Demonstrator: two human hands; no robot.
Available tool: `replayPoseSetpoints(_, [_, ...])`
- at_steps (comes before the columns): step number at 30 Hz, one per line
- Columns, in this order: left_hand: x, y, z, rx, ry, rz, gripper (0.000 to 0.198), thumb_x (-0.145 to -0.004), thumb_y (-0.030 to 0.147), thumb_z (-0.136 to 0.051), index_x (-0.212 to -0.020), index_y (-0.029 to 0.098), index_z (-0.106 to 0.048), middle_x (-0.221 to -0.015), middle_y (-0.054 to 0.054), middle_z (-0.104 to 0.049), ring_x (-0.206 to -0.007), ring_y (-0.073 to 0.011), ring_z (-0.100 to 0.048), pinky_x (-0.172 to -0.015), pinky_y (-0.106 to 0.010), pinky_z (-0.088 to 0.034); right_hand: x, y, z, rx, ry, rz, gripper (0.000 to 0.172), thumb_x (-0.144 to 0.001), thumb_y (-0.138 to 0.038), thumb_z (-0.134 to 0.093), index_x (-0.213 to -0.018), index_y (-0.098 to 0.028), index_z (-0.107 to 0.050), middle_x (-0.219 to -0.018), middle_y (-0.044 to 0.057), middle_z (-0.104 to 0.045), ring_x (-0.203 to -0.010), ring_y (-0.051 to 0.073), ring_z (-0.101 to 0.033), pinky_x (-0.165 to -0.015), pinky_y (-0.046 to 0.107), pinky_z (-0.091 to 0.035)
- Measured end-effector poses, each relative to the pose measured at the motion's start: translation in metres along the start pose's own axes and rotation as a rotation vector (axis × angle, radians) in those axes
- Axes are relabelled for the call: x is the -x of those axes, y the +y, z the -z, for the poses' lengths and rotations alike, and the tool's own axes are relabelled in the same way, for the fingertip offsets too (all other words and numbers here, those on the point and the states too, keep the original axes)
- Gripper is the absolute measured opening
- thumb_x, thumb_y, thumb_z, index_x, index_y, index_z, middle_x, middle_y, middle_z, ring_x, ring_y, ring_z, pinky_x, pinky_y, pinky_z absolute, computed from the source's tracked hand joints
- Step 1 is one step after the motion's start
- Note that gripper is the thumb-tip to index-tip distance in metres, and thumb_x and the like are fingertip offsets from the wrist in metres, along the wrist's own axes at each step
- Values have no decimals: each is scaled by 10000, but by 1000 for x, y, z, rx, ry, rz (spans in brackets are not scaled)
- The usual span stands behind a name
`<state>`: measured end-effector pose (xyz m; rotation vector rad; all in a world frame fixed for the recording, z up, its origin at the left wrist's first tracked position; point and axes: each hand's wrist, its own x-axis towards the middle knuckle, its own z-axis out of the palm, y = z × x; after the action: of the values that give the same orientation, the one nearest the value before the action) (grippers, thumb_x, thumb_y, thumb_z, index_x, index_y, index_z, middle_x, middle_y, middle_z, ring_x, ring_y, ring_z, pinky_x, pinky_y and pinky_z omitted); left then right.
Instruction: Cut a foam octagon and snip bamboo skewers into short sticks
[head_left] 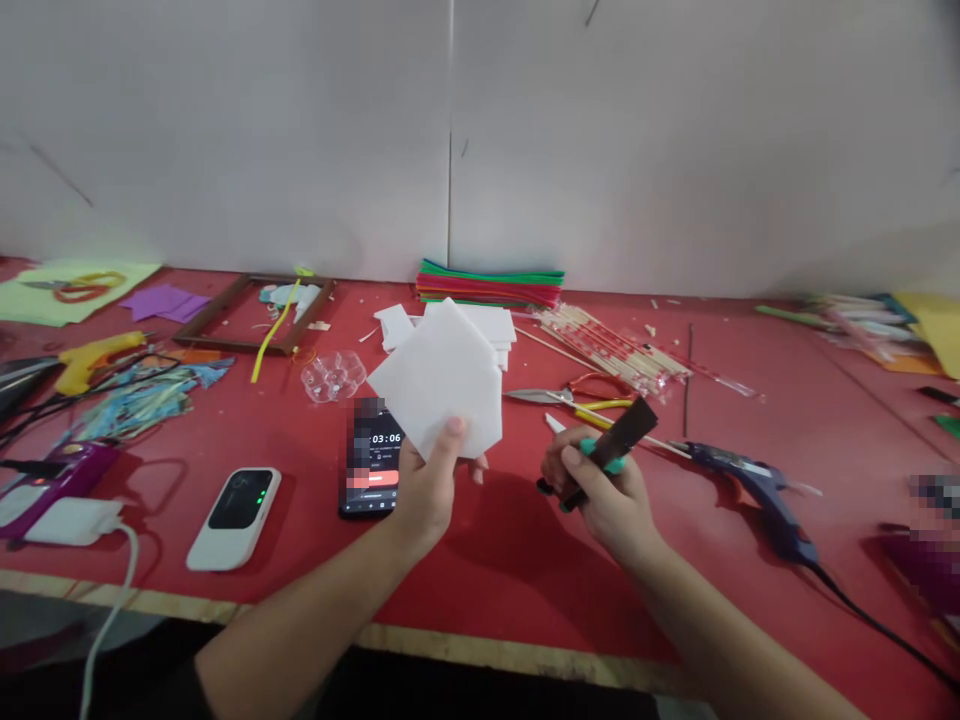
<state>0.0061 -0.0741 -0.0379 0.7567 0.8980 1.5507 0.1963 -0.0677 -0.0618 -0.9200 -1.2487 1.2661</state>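
Note:
My left hand point(435, 480) holds up a white pentagon-shaped sheet point(450, 385) by its lower edge, thumb on the front and fingers behind. In my right hand point(600, 490), closed fingers grip a dark flat tool with teal-green parts point(630, 440); its exact kind is hard to make out. A gap separates the tool from the sheet. Beneath and behind the sheet lie more white pieces point(484, 325). A phone showing a timer point(367, 465) is partly covered by the sheet and my left hand.
Pliers point(577, 395), wrapped wooden sticks point(607, 345) and a blue glue gun point(757, 490) lie at right. Pipe cleaners point(491, 283) rest by the wall. Leftward are a brown frame point(195, 335), a clear plastic palette point(334, 377), a white device point(235, 520) and a yellow glue gun point(94, 360).

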Motion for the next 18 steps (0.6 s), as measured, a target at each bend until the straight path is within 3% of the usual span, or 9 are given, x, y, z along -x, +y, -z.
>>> replayPoseSetpoints(3, [0,0,-4,35,-12,70,334,-798,507,-758,-826,184,-672,-663,1,-630,-535,-123,-583,-517,-264,-509,2,2,3,87,5,90,281,-906,-485,-607,-993,-218,-611,-668,-10,-537,-585,150,-486,-523,291,-383])
replayPoseSetpoints(7, [5,3,-9,67,-10,191,385,-710,448,-848,-956,183,-715,-858,-39,-707,-714,-168,-661,-605,-290,-586,5,2,5,262,-48,232,494,-951,-638,-383,-1147,-220,-558,-760,20,-546,-629,165,-475,-538,308,-388])
replayPoseSetpoints(12, [9,4,-8,90,-66,339,383,-649,363,-902,-928,176,-717,-848,-35,-709,-719,-161,-666,-583,-263,-597,8,-11,1,581,-121,348,384,-998,-556,-365,-1155,-240,-515,-837,24,-555,-691,169,-512,-622,322,-446])
replayPoseSetpoints(18, [9,6,-8,136,-126,422,345,-674,342,-886,-903,163,-700,-823,-43,-704,-703,-158,-673,-539,-225,-591,4,-20,-4,765,-126,498,345,-1001,-540,-396,-1090,-227,-510,-796,11,-537,-644,147,-482,-581,289,-412])
